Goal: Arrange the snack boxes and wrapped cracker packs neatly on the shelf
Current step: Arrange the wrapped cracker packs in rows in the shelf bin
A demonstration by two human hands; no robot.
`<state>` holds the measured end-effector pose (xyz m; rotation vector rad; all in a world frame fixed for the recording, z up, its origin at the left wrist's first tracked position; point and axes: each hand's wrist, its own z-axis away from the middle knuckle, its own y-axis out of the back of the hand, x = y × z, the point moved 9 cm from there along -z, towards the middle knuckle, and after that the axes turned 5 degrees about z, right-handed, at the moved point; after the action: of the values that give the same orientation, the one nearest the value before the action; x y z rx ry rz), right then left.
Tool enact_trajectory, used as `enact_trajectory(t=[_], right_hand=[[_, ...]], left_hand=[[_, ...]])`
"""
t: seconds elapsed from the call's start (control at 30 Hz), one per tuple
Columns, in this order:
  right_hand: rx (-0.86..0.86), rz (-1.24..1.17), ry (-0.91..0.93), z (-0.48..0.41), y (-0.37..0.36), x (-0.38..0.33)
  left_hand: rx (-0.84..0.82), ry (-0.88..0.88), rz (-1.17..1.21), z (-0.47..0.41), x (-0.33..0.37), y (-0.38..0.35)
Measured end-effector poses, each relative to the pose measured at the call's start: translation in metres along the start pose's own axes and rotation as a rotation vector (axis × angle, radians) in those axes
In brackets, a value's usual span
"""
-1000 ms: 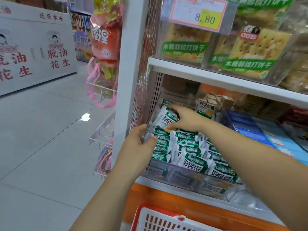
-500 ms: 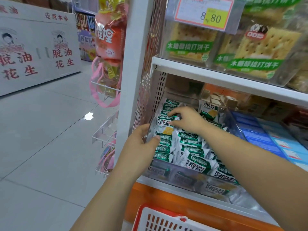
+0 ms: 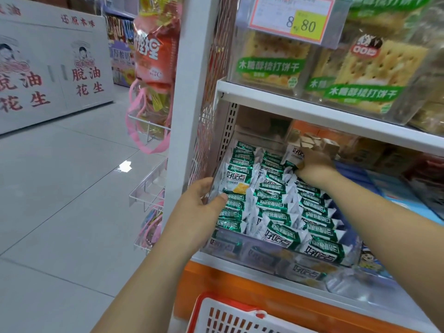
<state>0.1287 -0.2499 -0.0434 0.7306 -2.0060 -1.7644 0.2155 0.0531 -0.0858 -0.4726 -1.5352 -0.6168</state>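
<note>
Red-and-white plastic basket (image 3: 240, 318) is cut off by the bottom edge. Above it, the left hand (image 3: 199, 207) clasps the left wall of the clear bin (image 3: 264, 255), thumb inside against the green cracker packs (image 3: 271, 205) lying in rows. Farther back, the right hand (image 3: 312, 164) pinches one upright pack (image 3: 294, 153) at the bin's rear; its fingertips are hidden. The upper shelf (image 3: 312, 109) hangs close overhead, leaving little room.

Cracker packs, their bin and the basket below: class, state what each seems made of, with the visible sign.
Cracker packs: likely glossy plastic film; shiny, crimped ends. Bin: clear rigid plastic, perhaps acrylic; packs show through its front wall. Basket: probably moulded plastic; white slotted wall, red rim.
</note>
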Motion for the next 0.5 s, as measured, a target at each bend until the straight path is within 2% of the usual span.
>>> enact_trajectory(t=[0.1,0.27,0.37,0.5], right_hand=[[0.042,-0.077,-0.018,0.006,0.012,-0.001],[-0.008,-0.152,0.044,0.024,0.028,-0.003],[0.098,-0.203,0.091,0.033,0.043,-0.006],[0.263,-0.358,0.259,0.063,0.061,-0.041]], left_hand=[[-0.002,0.008,-0.012,0.0,0.0,0.0],[-0.007,0.016,-0.015,0.001,0.0,0.0],[-0.003,0.022,-0.018,0.002,0.0,0.0],[-0.002,0.031,-0.012,0.002,-0.001,0.0]])
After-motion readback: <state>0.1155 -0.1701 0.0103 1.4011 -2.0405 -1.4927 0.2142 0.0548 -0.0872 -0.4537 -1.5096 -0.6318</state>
